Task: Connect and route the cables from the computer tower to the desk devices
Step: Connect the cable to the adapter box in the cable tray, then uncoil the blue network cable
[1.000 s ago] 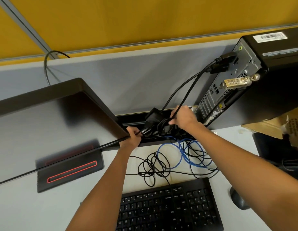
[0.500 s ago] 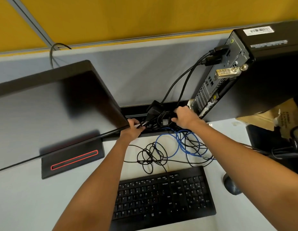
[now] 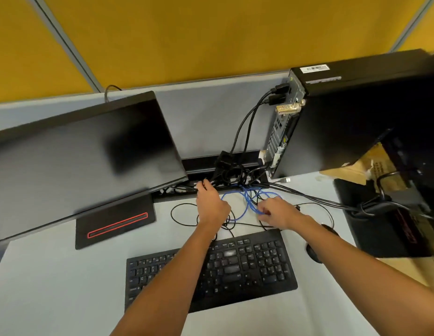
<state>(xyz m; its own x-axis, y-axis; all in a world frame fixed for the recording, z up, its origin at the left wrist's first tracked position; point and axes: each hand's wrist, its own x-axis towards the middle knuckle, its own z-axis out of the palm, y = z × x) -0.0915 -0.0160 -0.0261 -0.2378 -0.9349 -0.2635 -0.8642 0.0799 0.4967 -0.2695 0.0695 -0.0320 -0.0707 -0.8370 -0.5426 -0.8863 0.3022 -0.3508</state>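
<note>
The black computer tower (image 3: 351, 122) stands at the right with its rear panel facing left; two black cables (image 3: 245, 127) run from its top ports down into a black cable tray (image 3: 201, 163) at the desk's back edge. My left hand (image 3: 211, 204) reaches to the tray's front edge, fingertips among the black cables there. My right hand (image 3: 276, 212) rests on the desk and pinches the coiled blue cable (image 3: 247, 202). Thin black cables (image 3: 184, 214) loop loosely on the desk between both hands and the keyboard (image 3: 235, 270).
A tilted black monitor (image 3: 77, 161) on a stand with a red stripe (image 3: 116, 224) fills the left. A mouse (image 3: 313, 253) lies right of the keyboard. A thick cable bundle (image 3: 332, 202) runs right toward dark gear and a cardboard box (image 3: 356, 168). A yellow partition stands behind.
My right hand has let go of the black cables at the tray and moved down onto the blue coil. My left hand shifted slightly right along the tray edge. The view pulled back.
</note>
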